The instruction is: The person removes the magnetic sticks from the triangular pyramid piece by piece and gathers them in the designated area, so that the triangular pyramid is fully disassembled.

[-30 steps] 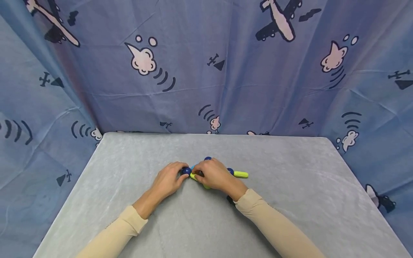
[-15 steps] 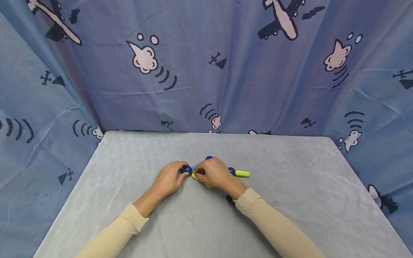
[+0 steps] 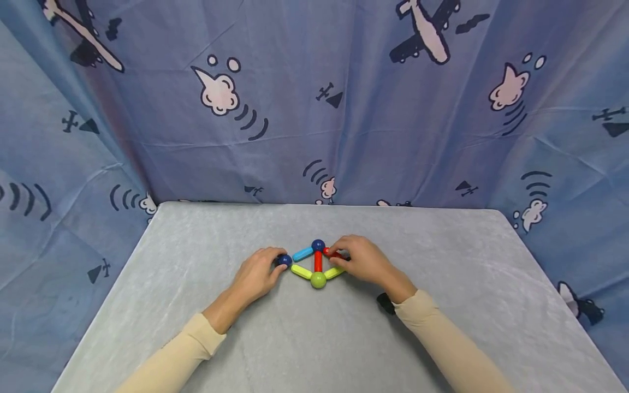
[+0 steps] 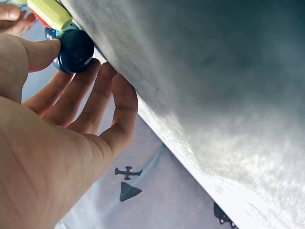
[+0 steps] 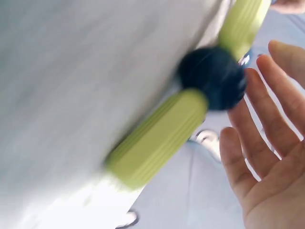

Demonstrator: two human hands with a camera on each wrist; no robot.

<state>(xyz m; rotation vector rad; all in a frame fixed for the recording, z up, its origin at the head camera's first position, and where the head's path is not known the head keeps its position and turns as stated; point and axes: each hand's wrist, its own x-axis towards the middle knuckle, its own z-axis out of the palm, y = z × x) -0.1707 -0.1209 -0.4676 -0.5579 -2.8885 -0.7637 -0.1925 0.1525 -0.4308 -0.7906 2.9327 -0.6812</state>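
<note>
Trouble could start at the blue ball (image 3: 284,260): balls like to roll, so if I let go or push too hard, it might slip away from the ends of the blue stick (image 3: 302,254) and the left green stick (image 3: 301,271). It sits just beside both ends, and I cannot tell if it touches them. A bump on the right ball (image 5: 212,78) could pull the side red stick (image 3: 338,254) away from the top ball (image 3: 318,245). The middle red stick (image 3: 318,262) runs from the top ball to the green ball (image 3: 318,280), so one hard knock there might bend the whole shape, which lies on the table (image 3: 275,338) in front of me. As for my hands, my left hand (image 3: 257,272) pinches the blue ball, thumb on one side and fingers on the other. My right hand (image 3: 363,261) has its fingers loosely spread, close to the right ball and the side red stick, but that wrist view is blurry, so I cannot tell if they touch
</note>
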